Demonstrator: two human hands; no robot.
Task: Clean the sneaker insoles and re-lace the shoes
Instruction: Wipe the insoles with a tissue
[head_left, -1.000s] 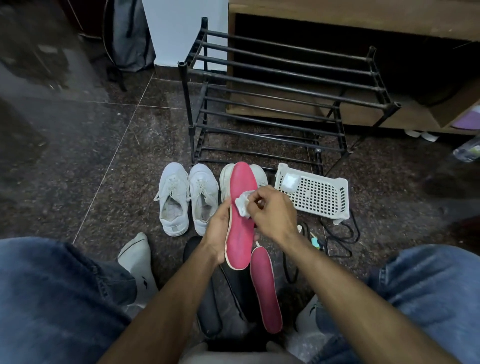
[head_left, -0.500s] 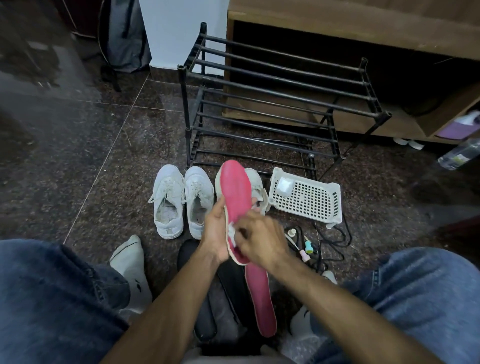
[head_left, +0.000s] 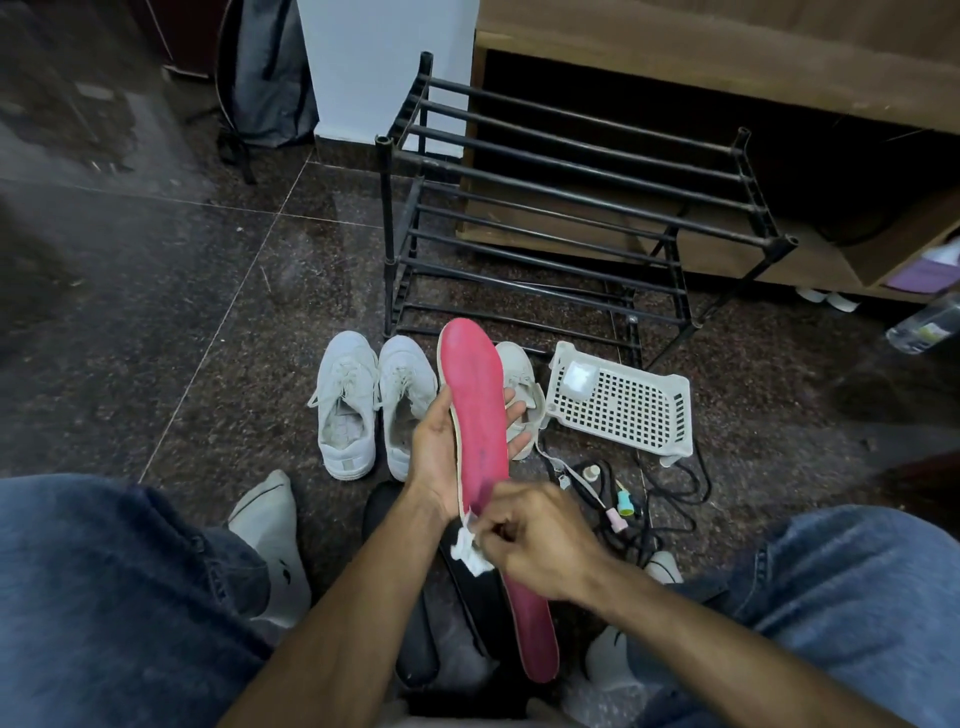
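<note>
Left hand (head_left: 441, 457) grips the pink insole (head_left: 475, 410) upright above the white sneakers (head_left: 374, 405) on the floor, while the right hand (head_left: 540, 545) pinches a white wipe (head_left: 467, 545) against its heel end.

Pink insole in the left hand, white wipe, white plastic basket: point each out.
pink insole (head_left: 475, 395): head view, on its forefoot surface.
white wipe (head_left: 466, 546): head view, on the crumpled part.
white plastic basket (head_left: 626, 410): head view, on its perforated base.
</note>
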